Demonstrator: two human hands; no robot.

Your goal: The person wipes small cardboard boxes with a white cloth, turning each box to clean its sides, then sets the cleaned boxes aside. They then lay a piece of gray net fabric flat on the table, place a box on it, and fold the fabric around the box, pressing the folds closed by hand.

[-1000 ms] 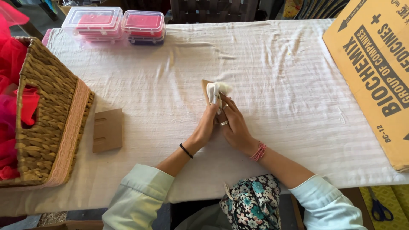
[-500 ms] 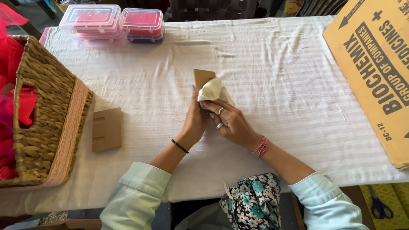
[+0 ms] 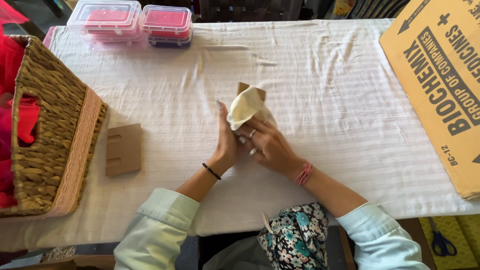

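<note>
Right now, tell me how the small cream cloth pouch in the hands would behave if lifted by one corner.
The small cream cloth pouch would likely sag: it shows soft folds where the left hand and right hand hold it. It is probably light, since fingers alone hold it up. The brown cardboard piece poking out behind it may slip out if it is loose.

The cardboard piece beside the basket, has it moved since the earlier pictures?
No. The cardboard piece lies flat in the same spot beside the basket.
</note>
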